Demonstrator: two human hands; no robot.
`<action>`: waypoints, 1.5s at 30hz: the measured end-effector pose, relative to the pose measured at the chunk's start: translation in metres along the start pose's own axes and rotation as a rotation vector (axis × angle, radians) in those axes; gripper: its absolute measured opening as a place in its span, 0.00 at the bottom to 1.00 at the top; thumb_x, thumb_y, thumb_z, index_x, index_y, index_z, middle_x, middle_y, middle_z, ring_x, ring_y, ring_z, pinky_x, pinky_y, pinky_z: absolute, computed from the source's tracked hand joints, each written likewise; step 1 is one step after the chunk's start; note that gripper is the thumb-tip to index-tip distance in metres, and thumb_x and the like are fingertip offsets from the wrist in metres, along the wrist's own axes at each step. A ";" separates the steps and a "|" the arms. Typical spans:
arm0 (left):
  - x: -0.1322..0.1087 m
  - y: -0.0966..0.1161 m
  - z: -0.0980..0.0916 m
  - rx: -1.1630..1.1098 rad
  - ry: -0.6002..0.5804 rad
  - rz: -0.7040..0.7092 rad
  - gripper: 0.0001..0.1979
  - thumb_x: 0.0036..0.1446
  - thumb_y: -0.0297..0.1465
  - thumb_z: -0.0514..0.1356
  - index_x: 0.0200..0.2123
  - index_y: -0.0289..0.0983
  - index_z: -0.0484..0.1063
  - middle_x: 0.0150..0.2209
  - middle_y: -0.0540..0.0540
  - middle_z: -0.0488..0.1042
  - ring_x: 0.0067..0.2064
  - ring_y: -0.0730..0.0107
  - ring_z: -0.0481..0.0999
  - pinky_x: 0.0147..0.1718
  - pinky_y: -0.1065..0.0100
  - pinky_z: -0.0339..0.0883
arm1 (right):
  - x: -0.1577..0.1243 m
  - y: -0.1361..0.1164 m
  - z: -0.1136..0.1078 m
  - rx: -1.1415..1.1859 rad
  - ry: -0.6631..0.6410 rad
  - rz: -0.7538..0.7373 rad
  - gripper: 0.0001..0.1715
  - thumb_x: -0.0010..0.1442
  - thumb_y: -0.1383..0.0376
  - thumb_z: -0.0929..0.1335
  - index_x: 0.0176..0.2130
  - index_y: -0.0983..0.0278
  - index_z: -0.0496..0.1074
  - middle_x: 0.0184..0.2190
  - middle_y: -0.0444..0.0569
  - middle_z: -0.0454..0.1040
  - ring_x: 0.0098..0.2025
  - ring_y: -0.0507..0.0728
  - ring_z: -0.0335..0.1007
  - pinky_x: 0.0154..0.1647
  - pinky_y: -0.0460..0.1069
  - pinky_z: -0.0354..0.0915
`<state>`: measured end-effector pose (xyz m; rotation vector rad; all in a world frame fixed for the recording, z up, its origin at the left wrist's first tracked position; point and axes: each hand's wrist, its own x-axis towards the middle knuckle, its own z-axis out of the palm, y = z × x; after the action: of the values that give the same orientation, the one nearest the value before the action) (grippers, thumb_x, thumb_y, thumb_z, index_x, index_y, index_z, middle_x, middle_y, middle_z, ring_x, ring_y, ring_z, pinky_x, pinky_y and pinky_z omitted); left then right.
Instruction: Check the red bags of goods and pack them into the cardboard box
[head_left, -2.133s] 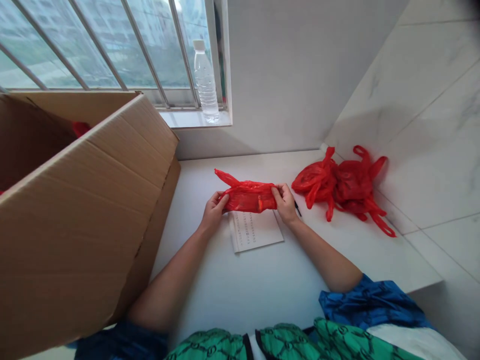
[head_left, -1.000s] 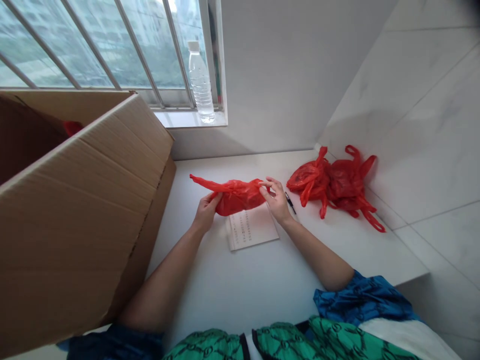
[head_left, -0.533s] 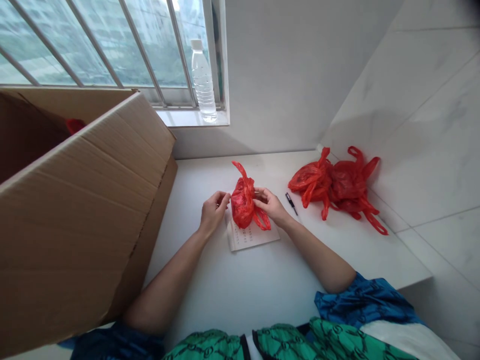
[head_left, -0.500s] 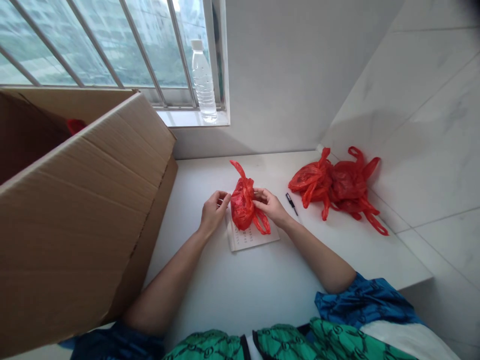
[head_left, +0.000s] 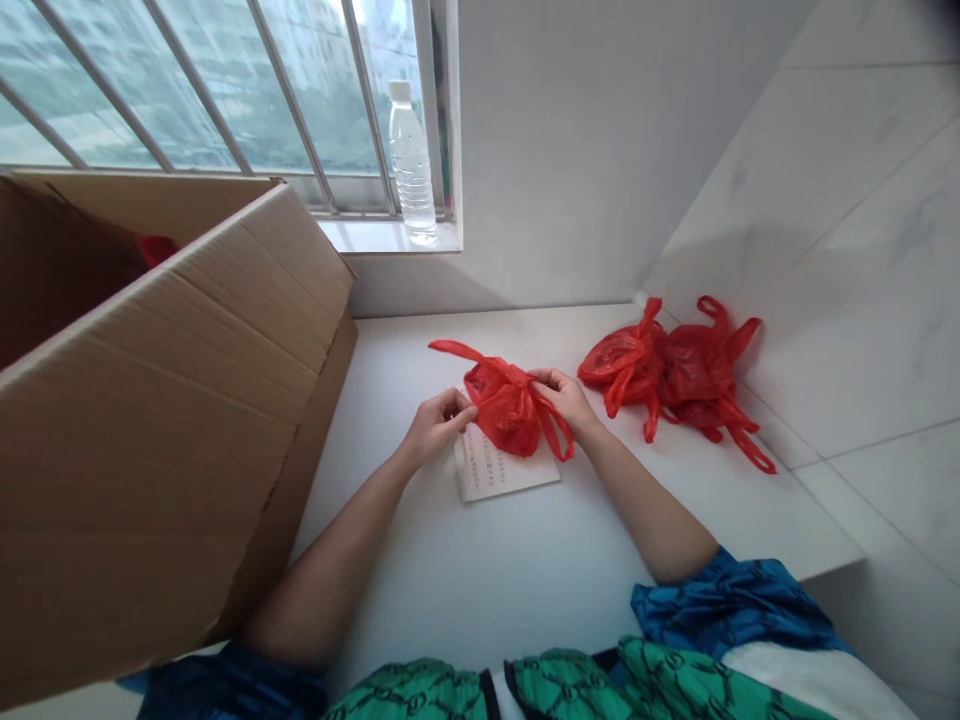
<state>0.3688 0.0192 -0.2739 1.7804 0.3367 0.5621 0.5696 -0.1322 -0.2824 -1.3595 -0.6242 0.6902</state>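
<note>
Holding a red bag (head_left: 510,412) over the paper (head_left: 504,472), I have my left grip (head_left: 439,430) and right grip (head_left: 564,392) clenched on it; more red bags (head_left: 667,365) lie right of the paper.

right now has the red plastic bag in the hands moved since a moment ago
Yes. The red plastic bag has shifted right, toward the bunched red bags, judged against the printed sheet of paper under it.
</note>
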 end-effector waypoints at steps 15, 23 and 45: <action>0.001 -0.011 0.013 0.051 0.157 -0.096 0.16 0.54 0.40 0.65 0.41 0.37 0.69 0.33 0.45 0.79 0.32 0.62 0.78 0.30 0.67 0.68 | -0.023 -0.019 0.023 0.059 -0.469 0.017 0.23 0.59 0.56 0.72 0.52 0.58 0.73 0.50 0.50 0.77 0.50 0.58 0.74 0.52 0.54 0.71; -0.002 -0.020 0.000 -0.267 0.168 -0.163 0.22 0.48 0.33 0.67 0.45 0.34 0.66 0.48 0.36 0.77 0.49 0.53 0.78 0.45 0.59 0.72 | -0.022 -0.015 -0.003 -0.255 -0.298 0.040 0.20 0.57 0.54 0.72 0.46 0.61 0.76 0.40 0.49 0.78 0.33 0.54 0.74 0.23 0.45 0.69; -0.013 -0.004 -0.026 -0.075 0.382 -0.210 0.23 0.55 0.44 0.62 0.52 0.41 0.70 0.53 0.42 0.73 0.37 0.67 0.77 0.31 0.69 0.70 | -0.032 -0.012 -0.023 -0.594 -0.394 -0.047 0.08 0.57 0.60 0.71 0.35 0.61 0.78 0.25 0.45 0.77 0.25 0.55 0.73 0.24 0.48 0.67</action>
<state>0.3445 0.0352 -0.2747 1.5370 0.7471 0.7526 0.5672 -0.1719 -0.2733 -1.7569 -1.2438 0.7749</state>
